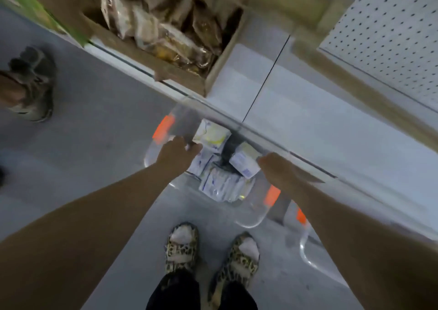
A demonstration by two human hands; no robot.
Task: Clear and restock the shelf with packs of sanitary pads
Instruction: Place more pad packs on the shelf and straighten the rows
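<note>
Lying in a heap at the centre of your view, the packs of sanitary pads point(219, 184) fill a clear plastic bin point(251, 217) on the grey floor point(99, 143), just below the front edge of the shelf point(308, 120). They are white wrappers with blue print, piled at odd angles; one yellowish pack point(214, 135) sits at the 12 o'clock side of the heap, partly under the shelf lip. One boxy white pack point(244, 166) lies at the 3 o'clock side of the pile, touching the fingers of your right hand point(276, 169). That hand curls around the pack's end, though blur keeps you from telling how firmly it pinches. Your left hand point(176, 154) is at the 9 o'clock side of the heap, fingers bent over the bin's rim or a pack there; you cannot tell which. Orange latches point(163, 127) mark the bin at 10 o'clock and at 4 o'clock. A second clear bin point(305, 241) with an orange tab stands further out toward 4 o'clock.

The shelf board is bare and white, running from 10 o'clock to 4 o'clock, with a pegboard back point(391, 37) at 2 o'clock. A cardboard box point(166, 32) of brownish packets sits on it at 12 o'clock. Your feet in leopard-print slippers point(182, 250) stand at 6 o'clock. Another person's shoe point(33, 84) shows at 9 o'clock.
</note>
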